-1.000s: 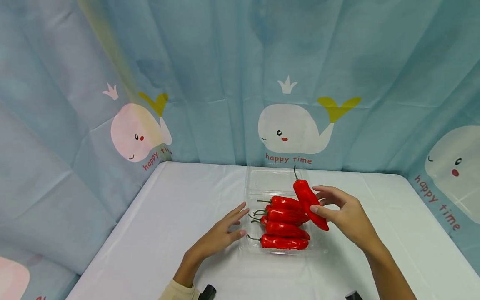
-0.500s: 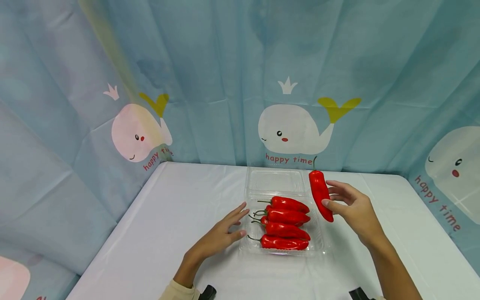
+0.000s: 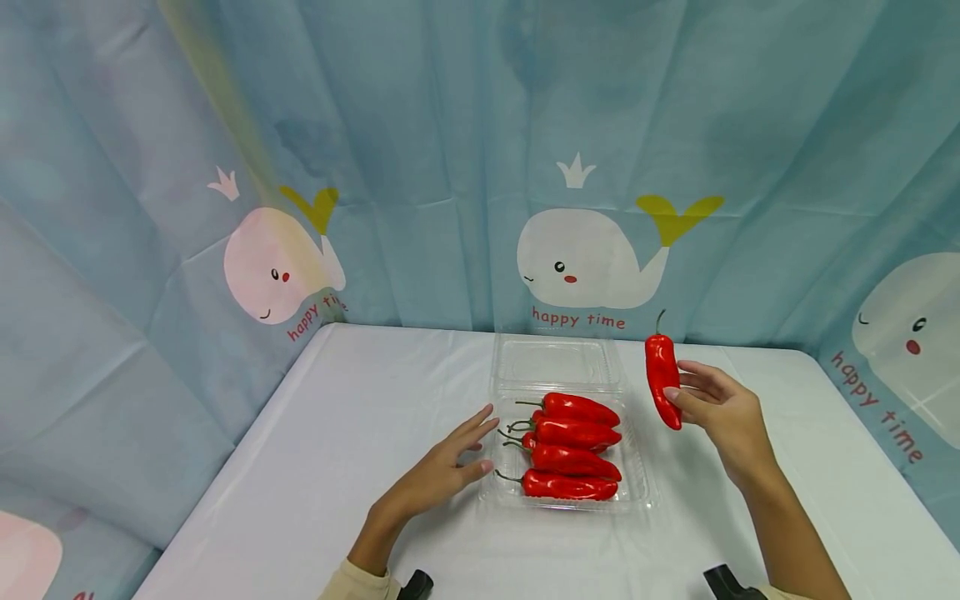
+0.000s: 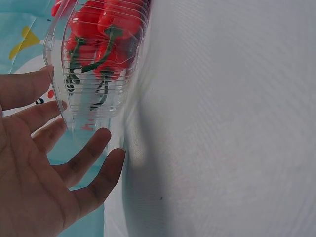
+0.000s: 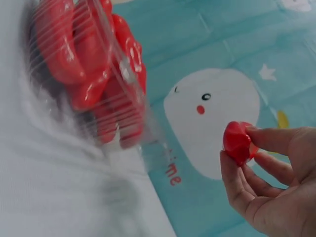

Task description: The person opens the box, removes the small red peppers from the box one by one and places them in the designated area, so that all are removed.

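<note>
1. The red pepper [image 3: 663, 379] stands nearly upright, stem end up and tapered tip down; its long axis leans slightly, the tip set a little to the right of the stem. From the right wrist it shows almost end-on.
2. It is glossy, bright red and smooth, long and narrowing, with a thin, dark, curved stem.
3. It is right of the clear plastic container [image 3: 636, 492], apart from it.
4. The right hand [image 3: 726, 414] pinches its lower half between thumb and fingers.
5. In the container, other red peppers [image 3: 573, 432] lie crosswise, stems to the left, some partly hidden.
6. The left hand [image 3: 442, 468] is spread wide at the container's left edge, holding nothing; whether it touches the rim I cannot tell.
7. The container's clear lid [image 3: 555, 362] lies folded back on the far side.
8. Beneath is a white-covered table [image 3: 360, 400]; behind hangs a blue curtain [image 3: 420, 125] printed with whales.
</note>
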A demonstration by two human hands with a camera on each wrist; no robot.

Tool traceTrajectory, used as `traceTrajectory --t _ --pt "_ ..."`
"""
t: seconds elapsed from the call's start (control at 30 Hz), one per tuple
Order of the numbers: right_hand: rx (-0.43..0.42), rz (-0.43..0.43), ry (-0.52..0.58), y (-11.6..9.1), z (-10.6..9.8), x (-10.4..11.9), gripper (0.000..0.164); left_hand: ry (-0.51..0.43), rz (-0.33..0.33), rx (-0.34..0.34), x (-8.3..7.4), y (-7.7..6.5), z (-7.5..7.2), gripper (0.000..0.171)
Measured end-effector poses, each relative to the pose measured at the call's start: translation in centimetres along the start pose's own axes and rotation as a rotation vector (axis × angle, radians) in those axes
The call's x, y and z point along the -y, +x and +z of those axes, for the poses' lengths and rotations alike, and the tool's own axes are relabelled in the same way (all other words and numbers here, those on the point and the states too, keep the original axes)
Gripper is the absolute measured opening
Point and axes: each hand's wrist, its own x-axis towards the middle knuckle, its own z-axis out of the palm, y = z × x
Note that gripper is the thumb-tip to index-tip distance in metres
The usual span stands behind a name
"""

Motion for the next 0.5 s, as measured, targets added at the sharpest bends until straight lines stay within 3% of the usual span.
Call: traceTrajectory --t 0.5 --pt "-0.015 0.108 -0.002 1.0 -0.2 -2.8 0.067 -0.018 0.015 0.016 0.1 0.0 0.0 0.063"
